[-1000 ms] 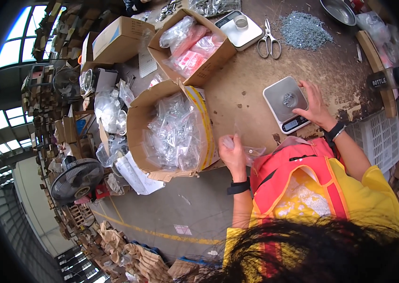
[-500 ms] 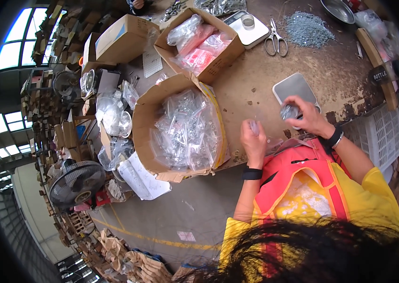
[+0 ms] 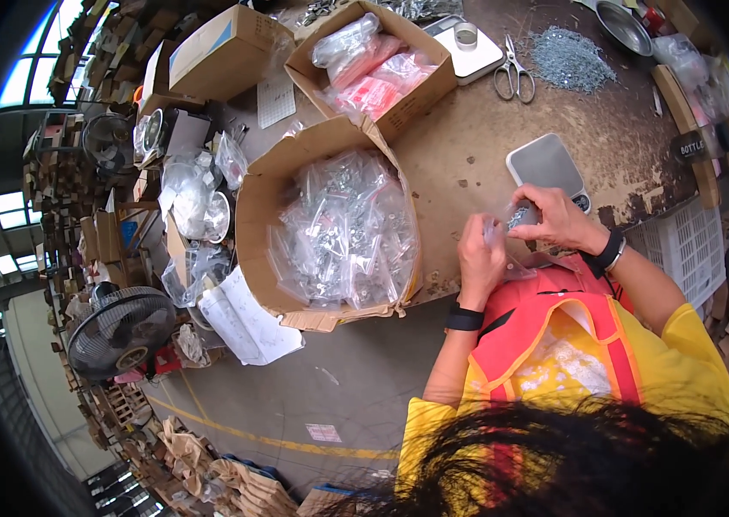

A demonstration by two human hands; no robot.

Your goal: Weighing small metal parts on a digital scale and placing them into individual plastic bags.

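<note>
Both forearms (image 3: 453, 366) lean toward each other, the left hand (image 3: 482, 256) with its fingers curled in tight, just beside the right hand (image 3: 556, 217), whose thumb and fingers arch in a rounded grip.

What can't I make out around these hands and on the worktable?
All in the head view:
- Mouth of the clear plastic bag: hidden by the bare left hand.
- Fill level of the small, round grey container: the bare right hand wraps it.
- Reading on the white-edged, grey-topped flat scale: partly covered by the right hand, too small.
- Single pieces in the blue-grey metal heap: too small.
</note>
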